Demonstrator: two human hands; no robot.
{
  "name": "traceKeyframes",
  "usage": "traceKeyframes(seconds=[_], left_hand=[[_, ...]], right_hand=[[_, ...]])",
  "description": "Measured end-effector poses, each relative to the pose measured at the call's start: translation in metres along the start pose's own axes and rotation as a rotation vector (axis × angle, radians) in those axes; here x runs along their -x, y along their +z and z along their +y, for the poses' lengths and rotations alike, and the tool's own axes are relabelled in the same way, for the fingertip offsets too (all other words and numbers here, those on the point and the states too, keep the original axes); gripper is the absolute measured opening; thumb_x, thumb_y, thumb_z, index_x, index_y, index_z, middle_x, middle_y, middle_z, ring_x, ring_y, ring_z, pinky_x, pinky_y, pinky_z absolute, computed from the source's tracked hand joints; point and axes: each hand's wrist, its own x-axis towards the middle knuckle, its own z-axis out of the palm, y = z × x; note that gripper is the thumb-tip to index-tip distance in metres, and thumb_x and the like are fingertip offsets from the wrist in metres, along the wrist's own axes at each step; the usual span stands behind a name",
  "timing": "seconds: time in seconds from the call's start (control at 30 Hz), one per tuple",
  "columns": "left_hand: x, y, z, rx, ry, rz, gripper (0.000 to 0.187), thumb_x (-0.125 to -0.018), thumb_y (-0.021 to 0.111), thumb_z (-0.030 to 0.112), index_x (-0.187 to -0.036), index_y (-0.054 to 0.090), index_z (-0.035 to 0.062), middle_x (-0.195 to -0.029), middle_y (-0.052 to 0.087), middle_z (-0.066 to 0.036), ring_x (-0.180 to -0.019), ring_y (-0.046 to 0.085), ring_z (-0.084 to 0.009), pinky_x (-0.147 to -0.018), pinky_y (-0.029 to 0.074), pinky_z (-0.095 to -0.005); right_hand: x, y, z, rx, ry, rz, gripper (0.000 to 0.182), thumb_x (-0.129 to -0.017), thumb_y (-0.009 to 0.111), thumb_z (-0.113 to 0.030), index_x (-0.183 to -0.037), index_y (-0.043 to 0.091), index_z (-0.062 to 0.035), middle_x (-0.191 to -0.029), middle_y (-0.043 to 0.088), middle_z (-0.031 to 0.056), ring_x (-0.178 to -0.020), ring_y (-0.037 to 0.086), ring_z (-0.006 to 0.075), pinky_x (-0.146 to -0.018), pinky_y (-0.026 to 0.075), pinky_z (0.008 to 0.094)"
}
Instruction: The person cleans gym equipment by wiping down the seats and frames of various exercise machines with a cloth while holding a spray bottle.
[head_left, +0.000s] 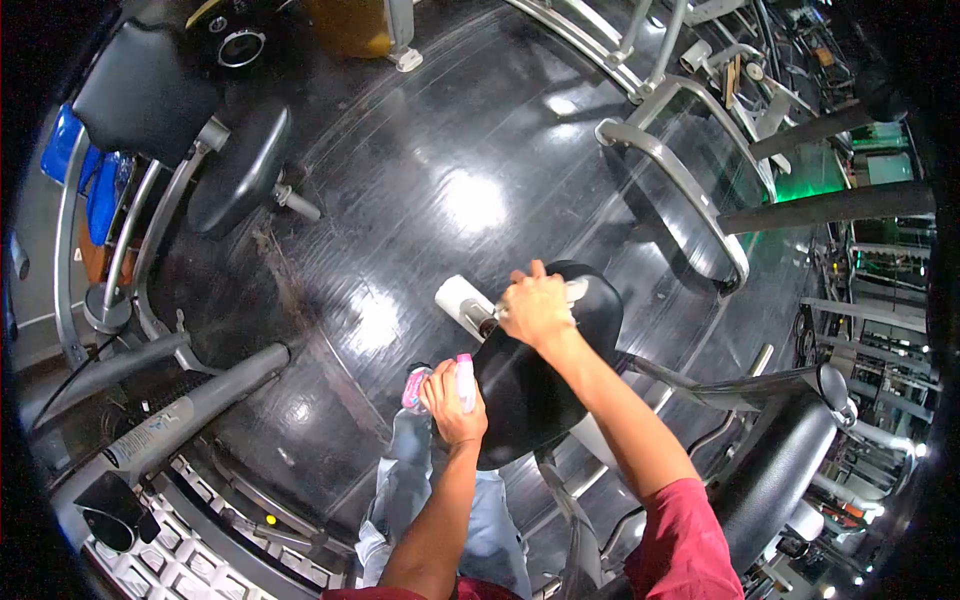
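Nearest, the left hand [452,398] is closed around a small bottle [464,381] with a pink cap, held upright just beside the near edge of a black seat [530,390]. A pale bundle [416,388] shows at that hand too — cloth or wrapper, I cannot tell. Jeans [400,490] show below the left arm. Farther out, the right hand [536,308] presses a white cloth [575,291] flat on the seat's far end, fingers curled over it. A white block [463,304] sits just left of that hand. Beyond lie the glossy black floor [450,150], a chrome frame [680,180] and — far left — a padded black rest [238,170].
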Motion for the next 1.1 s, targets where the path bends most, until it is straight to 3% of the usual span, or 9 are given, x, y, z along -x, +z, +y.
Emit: traceKeyframes(seconds=[0.07,0.23,0.3,0.43,0.63,0.73,0.83,0.97,1.1], left_hand=[[0.000,0.000,0.001,0.016,-0.051,0.049,0.032,-0.082,0.066,0.015,-0.112,0.059,0.0053,-0.116,0.058,-0.011,-0.110,0.051,-0.0345,-0.102,0.033,-0.0488],[-0.002,0.004,-0.006,0.029,-0.112,0.088,0.029,-0.083,0.065,0.010,-0.111,0.058,0.0054,-0.114,0.058,-0.013,-0.110,0.052,-0.0346,-0.100,0.035,-0.0492],[-0.003,0.002,-0.005,0.033,-0.098,0.093,0.029,-0.083,0.065,0.010,-0.111,0.058,0.0056,-0.114,0.058,-0.013,-0.110,0.052,-0.0346,-0.100,0.035,-0.0490],[-0.002,0.003,-0.004,0.011,-0.084,0.107,0.030,-0.083,0.065,0.011,-0.112,0.057,0.0059,-0.114,0.058,-0.013,-0.110,0.052,-0.0345,-0.101,0.035,-0.0492],[-0.001,0.002,-0.005,0.015,-0.094,0.072,0.032,-0.083,0.065,0.013,-0.113,0.056,0.0058,-0.117,0.056,-0.012,-0.113,0.050,-0.0351,-0.105,0.032,-0.0500],[-0.003,-0.002,-0.001,0.000,-0.061,0.062,0.026,-0.090,0.058,0.017,-0.111,0.057,0.0019,-0.113,0.056,-0.016,-0.110,0.050,-0.0369,-0.103,0.033,-0.0491],[-0.002,0.001,-0.005,0.023,-0.072,0.025,0.029,-0.087,0.061,0.017,-0.112,0.057,0.0040,-0.115,0.056,-0.014,-0.112,0.049,-0.0358,-0.103,0.032,-0.0492],[-0.001,0.003,-0.006,0.022,-0.069,-0.005,0.032,-0.085,0.064,0.017,-0.114,0.056,0.0061,-0.118,0.056,-0.012,-0.112,0.049,-0.0350,-0.103,0.031,-0.0494],[-0.002,0.002,-0.006,0.011,-0.064,-0.031,0.033,-0.085,0.064,0.017,-0.114,0.056,0.0061,-0.118,0.057,-0.012,-0.111,0.050,-0.0347,-0.103,0.030,-0.0492]], right_hand=[[0.006,-0.001,-0.022,0.024,-0.050,-0.087,0.036,-0.076,0.072,-0.038,-0.102,0.073,-0.0140,-0.111,0.066,0.0021,-0.117,0.053,0.0266,-0.088,0.046,0.0455],[0.000,-0.001,-0.040,0.017,-0.163,-0.177,0.040,-0.073,0.075,-0.035,-0.102,0.073,-0.0079,-0.114,0.068,0.0071,-0.117,0.059,0.0306,-0.088,0.053,0.0404],[-0.012,-0.002,-0.024,0.066,0.041,-0.119,0.034,-0.076,0.073,-0.030,-0.104,0.073,-0.0096,-0.114,0.068,0.0070,-0.117,0.059,0.0296,-0.085,0.054,0.0388],[-0.020,-0.006,-0.009,0.074,0.139,-0.090,0.027,-0.081,0.067,-0.025,-0.104,0.073,-0.0126,-0.113,0.068,0.0046,-0.116,0.059,0.0275,-0.085,0.053,0.0402],[0.018,0.010,-0.065,-0.007,-0.147,-0.222,0.028,-0.084,0.061,-0.024,-0.102,0.073,-0.0078,-0.110,0.068,0.0089,-0.110,0.061,0.0309,-0.081,0.055,0.0433],[0.033,0.025,-0.068,-0.040,-0.223,-0.137,0.026,-0.081,0.065,-0.027,-0.098,0.074,-0.0085,-0.108,0.068,0.0085,-0.106,0.062,0.0306,-0.081,0.056,0.0433],[0.043,0.012,-0.032,-0.150,-0.078,-0.017,0.026,-0.071,0.076,-0.032,-0.092,0.076,-0.0175,-0.101,0.068,0.0048,-0.102,0.062,0.0276,-0.078,0.057,0.0411],[0.047,-0.004,0.004,-0.284,0.161,0.183,0.025,-0.070,0.077,-0.029,-0.092,0.076,-0.0183,-0.100,0.067,0.0044,-0.098,0.063,0.0287,-0.075,0.057,0.0421],[0.075,0.014,-0.035,-0.297,0.131,0.244,0.022,-0.069,0.077,-0.026,-0.090,0.075,-0.0180,-0.092,0.063,0.0040,-0.095,0.062,0.0293,-0.072,0.057,0.0411]])
